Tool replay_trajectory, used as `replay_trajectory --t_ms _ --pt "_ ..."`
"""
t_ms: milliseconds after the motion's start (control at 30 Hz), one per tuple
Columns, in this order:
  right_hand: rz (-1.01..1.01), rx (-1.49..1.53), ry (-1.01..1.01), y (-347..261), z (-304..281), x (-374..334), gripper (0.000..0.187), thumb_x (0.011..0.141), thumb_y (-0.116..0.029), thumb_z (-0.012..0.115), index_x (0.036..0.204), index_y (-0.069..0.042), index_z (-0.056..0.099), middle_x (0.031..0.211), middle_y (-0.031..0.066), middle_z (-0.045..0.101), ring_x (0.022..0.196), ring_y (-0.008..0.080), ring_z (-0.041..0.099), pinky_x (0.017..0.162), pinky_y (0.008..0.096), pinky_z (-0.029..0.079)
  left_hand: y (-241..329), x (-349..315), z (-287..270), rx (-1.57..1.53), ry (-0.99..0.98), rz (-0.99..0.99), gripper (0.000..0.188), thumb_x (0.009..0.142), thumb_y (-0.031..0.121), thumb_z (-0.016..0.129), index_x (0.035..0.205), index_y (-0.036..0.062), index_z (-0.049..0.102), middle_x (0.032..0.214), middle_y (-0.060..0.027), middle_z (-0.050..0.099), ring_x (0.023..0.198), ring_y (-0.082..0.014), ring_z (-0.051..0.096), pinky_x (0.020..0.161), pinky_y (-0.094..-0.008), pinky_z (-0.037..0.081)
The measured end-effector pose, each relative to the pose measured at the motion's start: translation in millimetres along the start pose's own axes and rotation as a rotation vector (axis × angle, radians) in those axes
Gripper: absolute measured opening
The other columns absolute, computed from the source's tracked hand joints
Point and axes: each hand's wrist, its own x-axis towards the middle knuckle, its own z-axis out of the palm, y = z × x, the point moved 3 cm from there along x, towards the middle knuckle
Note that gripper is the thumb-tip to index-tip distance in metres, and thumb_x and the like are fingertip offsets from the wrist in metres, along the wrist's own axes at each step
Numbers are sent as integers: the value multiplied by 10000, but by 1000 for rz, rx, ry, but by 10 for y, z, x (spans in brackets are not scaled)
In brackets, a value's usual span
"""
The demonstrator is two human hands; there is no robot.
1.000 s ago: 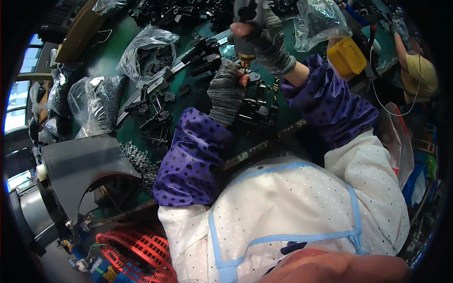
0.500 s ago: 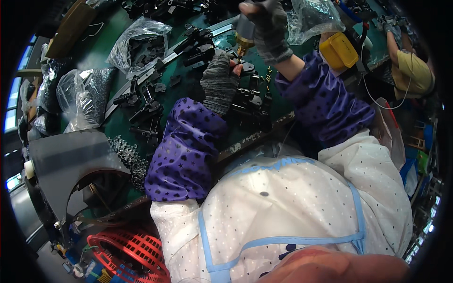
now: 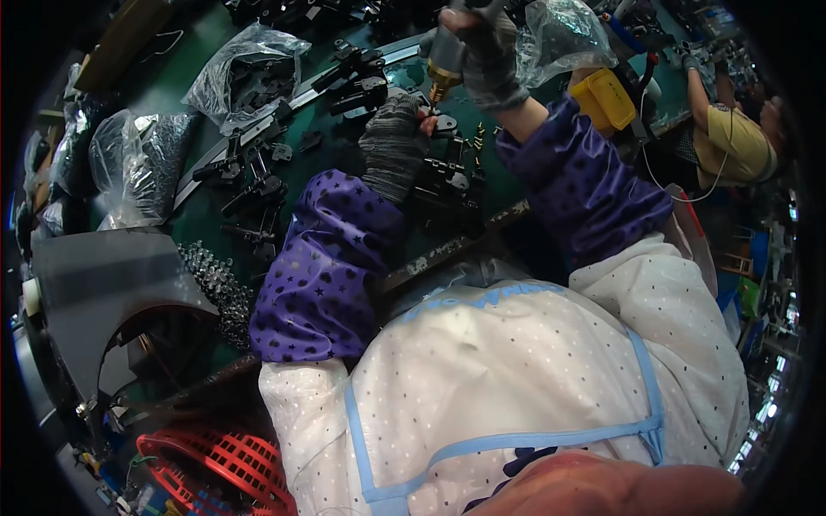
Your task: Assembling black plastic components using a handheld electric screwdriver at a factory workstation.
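My right hand (image 3: pixel 492 69), in a grey knit glove with bare fingertips, is wrapped round a power screwdriver (image 3: pixel 446 58). The tool stands almost upright, its brass-coloured nose pointing down. Right by that nose is my left hand (image 3: pixel 394 142), gloved the same way, with thumb and fingers closed together; what they pinch is hidden. Black metal parts (image 3: pixel 446 176) lie just beside and below the left fingers. Several small brass-coloured screws (image 3: pixel 478 144) lie to the right of these parts.
A metal rail (image 3: pixel 292 103) crosses the green bench, with black parts (image 3: pixel 361 90) along it. Plastic bags (image 3: pixel 245 82) lie around. Silver hardware (image 3: pixel 215 288) is heaped beside a grey metal chute (image 3: pixel 120 284). A yellow container (image 3: pixel 602 99) stands right; a co-worker (image 3: pixel 736 138) works beyond it.
The whole view has shifted slightly, so the bench things appear a little further left and up. Both hands keep nearly the same pose, with the screwdriver still beside the left fingers.
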Motion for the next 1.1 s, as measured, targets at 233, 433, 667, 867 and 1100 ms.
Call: replay_trajectory --t_ms 233,433,667,867,1100 --pt "739 823 -413 -29 155 93 640 763 -116 638 1294 -64 284 987 26 503 839 133 508 719 284 440 -29 -31 -13 72 42 69 208 644 158 705 715 70 531 671 -94 547 620 -276 556 555 -355 435" --pt "777 1053 -373 123 204 -96 823 730 -225 684 1346 -100 153 975 48 527 891 176 538 780 323 449 10 -16 25 113 34 74 223 632 149 711 735 66 531 683 -92 552 637 -279 566 555 -361 445" --pt "810 977 -362 -340 112 138 676 719 -219 678 1266 -84 304 934 24 510 841 131 508 746 290 438 10 -35 -36 92 41 74 228 632 142 711 751 67 532 706 -90 554 640 -276 567 560 -351 451" --pt "674 868 -450 -768 71 385 521 701 -240 670 1130 -70 428 887 -5 486 792 96 469 694 252 422 6 -54 -38 106 30 94 242 637 144 709 797 76 541 711 -87 550 643 -271 570 569 -339 458" --pt "643 989 -447 -932 13 454 598 710 -189 670 1208 -67 363 823 -43 437 652 53 412 554 223 396 260 198 -514 27 93 188 295 654 225 715 847 82 542 785 -81 563 703 -248 568 603 -321 457"
